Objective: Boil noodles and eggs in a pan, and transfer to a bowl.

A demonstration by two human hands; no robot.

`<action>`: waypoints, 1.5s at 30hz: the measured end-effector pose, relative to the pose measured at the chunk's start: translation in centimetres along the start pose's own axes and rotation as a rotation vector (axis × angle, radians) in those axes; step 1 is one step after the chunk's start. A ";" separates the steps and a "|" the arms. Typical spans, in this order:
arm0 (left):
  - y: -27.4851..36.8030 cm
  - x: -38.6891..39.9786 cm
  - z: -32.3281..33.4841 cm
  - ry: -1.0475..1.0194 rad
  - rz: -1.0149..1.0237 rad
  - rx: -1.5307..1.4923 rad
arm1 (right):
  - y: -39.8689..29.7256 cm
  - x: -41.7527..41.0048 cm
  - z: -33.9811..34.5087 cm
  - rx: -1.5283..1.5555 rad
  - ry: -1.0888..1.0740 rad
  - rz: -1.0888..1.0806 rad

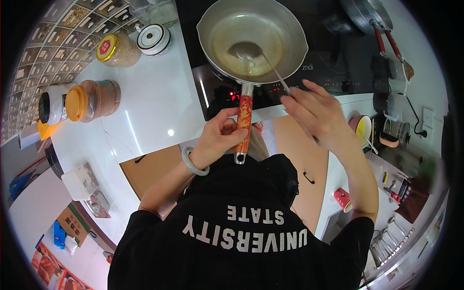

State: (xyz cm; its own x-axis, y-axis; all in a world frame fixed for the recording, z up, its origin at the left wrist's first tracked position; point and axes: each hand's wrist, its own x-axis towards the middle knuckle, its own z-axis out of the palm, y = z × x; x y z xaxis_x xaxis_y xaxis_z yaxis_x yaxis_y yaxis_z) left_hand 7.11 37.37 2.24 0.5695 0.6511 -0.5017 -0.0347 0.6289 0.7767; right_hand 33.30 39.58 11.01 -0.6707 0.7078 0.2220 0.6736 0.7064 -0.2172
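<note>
A metal frying pan (221, 29) with pour spouts sits on the black induction cooktop (319, 54), a thin pool of yellowish oil (268, 43) covering its base. My left hand (224, 130) grips the pan's mottled orange-red handle (244, 112), fingers and thumb on either side. In my right hand (319, 116) is the shaft of a metal ladle (276, 72). The ladle's bowl (244, 50) dips into the oil near the pan's middle; part of its handle is hidden by my fingers. Red indicators glow on the cooktop's panel below the pan.
Left of the cooktop, a yellow-lidded jar (117, 49), a white lidded enamel pot (154, 39) and an orange-lidded jar (96, 99) stand on the white counter (156, 101). At right are pans with red handles (378, 41), a bowl with yellow contents (362, 127) and a red paper cup (342, 198).
</note>
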 end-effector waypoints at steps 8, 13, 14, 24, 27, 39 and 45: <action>-0.4 0.1 -0.1 0.010 0.028 -0.010 | 1.9 2.2 2.5 0.014 0.210 0.059; -0.6 0.1 0.1 0.030 0.062 -0.038 | 2.2 2.6 2.5 0.048 0.214 0.047; -0.7 0.0 0.1 0.033 0.063 -0.040 | 2.3 2.3 2.0 0.068 0.217 0.127; -0.6 0.3 0.1 0.015 0.069 -0.031 | 2.8 3.0 3.3 -0.022 0.236 0.106; -0.6 0.3 0.1 0.011 0.067 -0.016 | 3.4 4.1 4.3 -0.110 0.179 0.092; 0.4 0.0 0.2 -0.009 0.004 -0.024 | 0.6 0.4 -1.3 0.123 0.017 0.092; -0.1 0.4 -0.1 -0.012 0.043 -0.010 | 1.7 1.9 0.8 0.000 -0.003 -0.009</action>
State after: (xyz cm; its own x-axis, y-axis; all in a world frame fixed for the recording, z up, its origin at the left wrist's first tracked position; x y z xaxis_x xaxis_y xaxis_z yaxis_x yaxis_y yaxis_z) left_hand 7.24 37.59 1.87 0.5769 0.6725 -0.4635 -0.0678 0.6049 0.7934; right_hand 32.92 42.12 10.35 -0.6779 0.7013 0.2207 0.6675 0.7129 -0.2152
